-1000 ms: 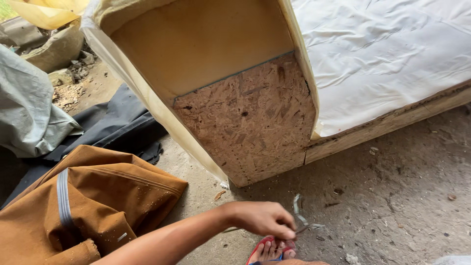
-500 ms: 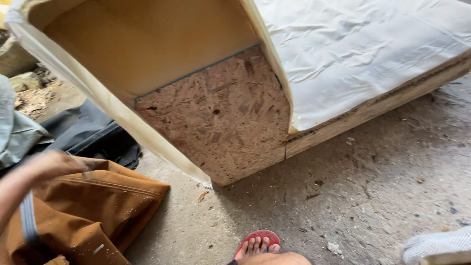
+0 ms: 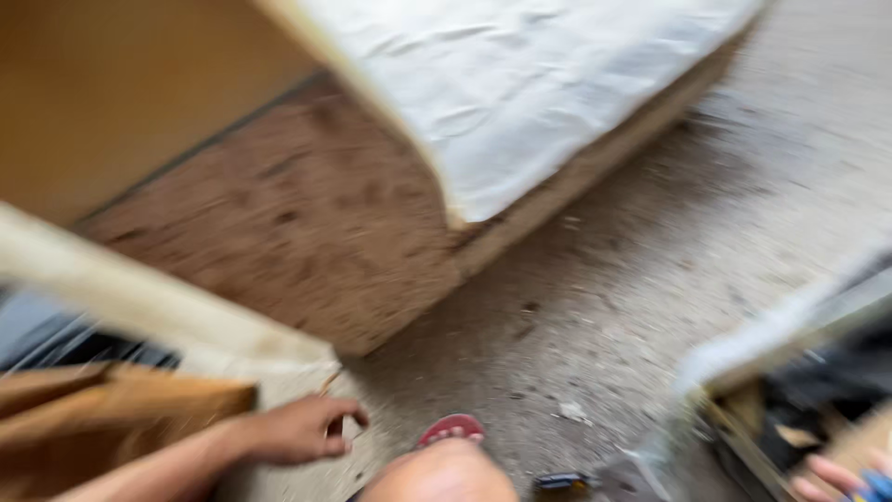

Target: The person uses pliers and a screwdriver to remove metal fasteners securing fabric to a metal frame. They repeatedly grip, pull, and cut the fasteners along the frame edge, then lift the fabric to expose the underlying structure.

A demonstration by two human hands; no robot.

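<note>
The picture is motion-blurred. My left hand [image 3: 299, 429] is low at the left with its fingers curled, right beside the lower corner of a cream fabric flap [image 3: 149, 302]; whether it grips the flap is unclear. The flap hangs off an upturned piece of furniture with a bare chipboard panel [image 3: 307, 218] and a white fabric cover [image 3: 520, 84]. Only the fingertips of my right hand [image 3: 832, 477] show at the bottom right corner, beside something blue [image 3: 873, 485] inside an open box [image 3: 743, 414]. My foot in a red sandal [image 3: 452, 429] rests between the hands.
Folded brown fabric [image 3: 102, 414] lies at the lower left with dark cloth [image 3: 65, 344] behind it. A small dark object [image 3: 561, 482] lies on the gritty concrete floor [image 3: 632, 279] near my knee [image 3: 437, 474].
The view has swung right and closer to the furniture. My left hand went from the floor by my foot out over the brown fabric, then back to the flap's corner. My right hand and the box came into view.
</note>
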